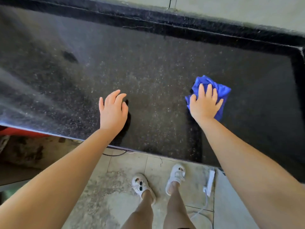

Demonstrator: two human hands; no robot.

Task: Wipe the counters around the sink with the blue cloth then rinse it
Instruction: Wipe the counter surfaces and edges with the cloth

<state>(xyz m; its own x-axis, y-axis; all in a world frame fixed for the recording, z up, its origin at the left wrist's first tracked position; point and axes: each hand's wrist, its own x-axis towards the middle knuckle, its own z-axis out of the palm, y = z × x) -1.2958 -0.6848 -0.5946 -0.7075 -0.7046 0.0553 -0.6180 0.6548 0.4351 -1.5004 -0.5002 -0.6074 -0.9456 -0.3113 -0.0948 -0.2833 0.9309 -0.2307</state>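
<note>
The blue cloth (214, 93) lies bunched on the dark speckled surface (148, 76), toward its right end. Its long axis runs from the near edge up toward the raised back ledge (181, 25). The right hand (204, 104) presses flat on the cloth with fingers spread and straight, pointing away from the person. The left hand (113, 108) is over the bare surface near the front edge, fingers loosely curled, holding nothing; whether it touches the stone I cannot tell. Wide stone lies open to the left and behind the cloth; a raised border (298, 66) closes the right side. Below are a tiled floor (118, 179), white sandals (176, 177) and a white power strip (210, 180).
</note>
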